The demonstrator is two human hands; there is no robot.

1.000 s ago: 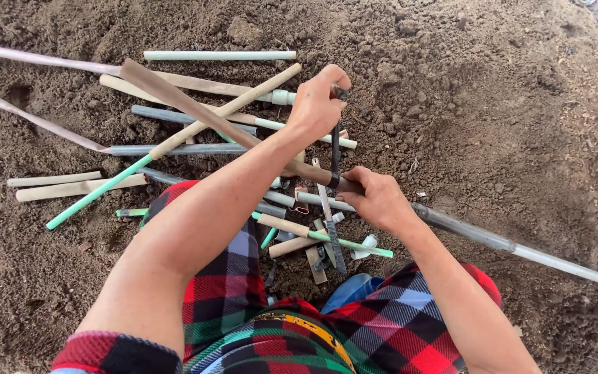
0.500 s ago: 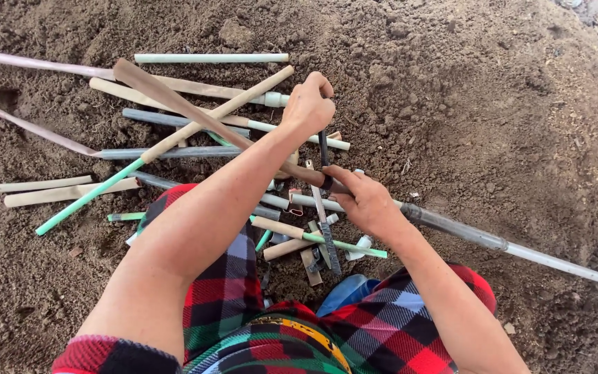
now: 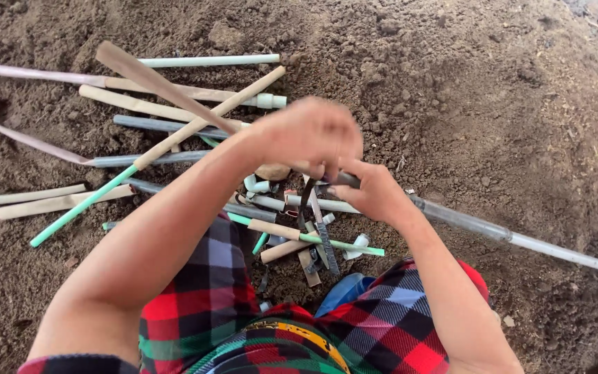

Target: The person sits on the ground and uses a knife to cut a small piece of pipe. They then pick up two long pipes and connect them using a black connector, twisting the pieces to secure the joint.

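**Both hands on a long grey pipe**

The long grey pipe (image 3: 493, 228) lies on the soil (image 3: 493, 104), running out to the right. The right hand (image 3: 372, 190) grips its near end; the blurred left hand (image 3: 309, 135) closes just above. Cut pipes (image 3: 174, 111) lie scattered around, unsorted.

Bare, clumpy brown soil (image 3: 493, 104) carries everything, loose and uneven across the whole view. Directly on it lies a criss-crossed heap of pipe lengths: a pale green pipe (image 3: 209, 61) at the top, tan pipes (image 3: 140, 105) and grey pipes (image 3: 160, 126) below it, a green-ended pipe (image 3: 81, 206) slanting down to the left, and 2 short tan pieces (image 3: 43, 201) side by side at the left edge. A long grey pipe (image 3: 520, 239) runs away to the right over the dirt, and small cut offcuts (image 3: 309, 260) lie scattered near the middle.
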